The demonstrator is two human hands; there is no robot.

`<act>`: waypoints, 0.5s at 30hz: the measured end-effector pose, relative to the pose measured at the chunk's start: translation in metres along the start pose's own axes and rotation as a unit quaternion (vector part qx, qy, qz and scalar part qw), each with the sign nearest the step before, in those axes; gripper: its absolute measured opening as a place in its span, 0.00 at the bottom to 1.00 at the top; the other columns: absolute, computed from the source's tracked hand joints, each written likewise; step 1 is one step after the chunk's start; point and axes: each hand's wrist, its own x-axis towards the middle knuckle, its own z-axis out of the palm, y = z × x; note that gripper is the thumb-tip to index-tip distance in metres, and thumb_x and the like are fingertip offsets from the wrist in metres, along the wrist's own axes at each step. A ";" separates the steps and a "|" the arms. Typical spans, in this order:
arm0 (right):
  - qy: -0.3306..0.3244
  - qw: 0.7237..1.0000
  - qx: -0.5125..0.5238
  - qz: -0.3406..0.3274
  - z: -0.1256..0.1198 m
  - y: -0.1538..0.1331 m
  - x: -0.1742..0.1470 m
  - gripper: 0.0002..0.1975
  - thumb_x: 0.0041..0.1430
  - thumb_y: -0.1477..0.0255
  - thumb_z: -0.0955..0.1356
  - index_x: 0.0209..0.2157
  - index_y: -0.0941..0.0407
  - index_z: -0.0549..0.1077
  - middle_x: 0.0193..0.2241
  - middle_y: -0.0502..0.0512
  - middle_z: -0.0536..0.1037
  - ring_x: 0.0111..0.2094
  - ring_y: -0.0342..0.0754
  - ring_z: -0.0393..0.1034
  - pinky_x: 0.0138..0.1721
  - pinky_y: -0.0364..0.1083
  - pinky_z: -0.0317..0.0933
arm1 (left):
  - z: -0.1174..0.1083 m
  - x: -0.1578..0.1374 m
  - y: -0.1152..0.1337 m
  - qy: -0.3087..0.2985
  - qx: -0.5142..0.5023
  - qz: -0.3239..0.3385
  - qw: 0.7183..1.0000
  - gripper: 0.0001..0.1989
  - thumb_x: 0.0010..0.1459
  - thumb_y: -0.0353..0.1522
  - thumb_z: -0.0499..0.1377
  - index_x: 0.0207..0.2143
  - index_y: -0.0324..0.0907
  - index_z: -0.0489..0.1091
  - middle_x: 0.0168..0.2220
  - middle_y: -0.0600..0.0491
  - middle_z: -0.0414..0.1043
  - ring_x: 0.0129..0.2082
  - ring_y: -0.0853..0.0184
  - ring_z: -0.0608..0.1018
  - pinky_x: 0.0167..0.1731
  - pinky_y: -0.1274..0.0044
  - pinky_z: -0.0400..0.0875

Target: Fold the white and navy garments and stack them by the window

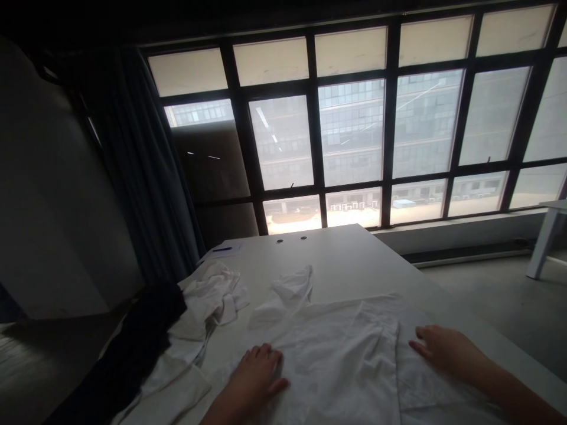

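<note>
A white shirt-like garment [336, 354] lies spread and wrinkled over the near part of the white table [341, 260]. One narrow piece of it, perhaps a sleeve, points toward the far side. My left hand [259, 375] rests on its left part, thumb apart from the fingers and nothing gripped. Over on the right, my right hand [447, 351] is at the cloth's right part, fingers loosely bent and the thumb apart, with nothing visible in it. The garment's near edge runs out of the picture.
Crumpled white clothes [212, 295] lie along the table's left side, beside black cloth [150, 319] at the edge. A pen [222, 249] rests on paper at the far left corner. Beyond are a dark curtain [137, 159], large windows and another white table [549, 230].
</note>
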 end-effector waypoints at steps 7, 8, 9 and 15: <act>0.025 0.991 0.058 -0.120 0.007 -0.119 0.048 0.22 0.64 0.62 0.62 0.57 0.52 0.72 0.62 0.62 0.70 0.62 0.62 0.63 0.63 0.62 0.52 | 0.021 0.056 0.082 -0.013 -0.075 0.182 0.980 0.33 0.68 0.50 0.48 0.70 0.48 0.52 0.72 0.47 0.48 0.71 0.53 0.52 0.69 0.58 0.47; 0.013 0.988 0.071 -0.136 0.012 -0.136 0.054 0.24 0.65 0.62 0.61 0.59 0.52 0.70 0.64 0.62 0.67 0.65 0.62 0.59 0.65 0.63 0.47 | 0.026 0.063 0.089 -0.014 -0.079 0.194 0.978 0.34 0.68 0.51 0.46 0.71 0.47 0.50 0.73 0.47 0.45 0.72 0.53 0.49 0.69 0.58 0.44; 0.001 0.985 0.083 -0.151 0.018 -0.150 0.061 0.25 0.67 0.62 0.60 0.62 0.52 0.67 0.66 0.60 0.65 0.67 0.61 0.54 0.66 0.63 0.44 | 0.029 0.069 0.093 -0.009 -0.081 0.202 0.976 0.35 0.69 0.51 0.45 0.72 0.47 0.47 0.73 0.48 0.42 0.72 0.53 0.47 0.70 0.57 0.42; -0.027 0.989 0.103 -0.103 0.043 -0.165 0.089 0.35 0.69 0.50 0.55 0.69 0.57 0.57 0.71 0.64 0.51 0.71 0.63 0.42 0.68 0.66 0.34 | 0.029 0.080 0.062 0.032 -0.046 0.164 0.985 0.34 0.68 0.55 0.41 0.71 0.56 0.46 0.74 0.55 0.39 0.73 0.55 0.45 0.70 0.57 0.39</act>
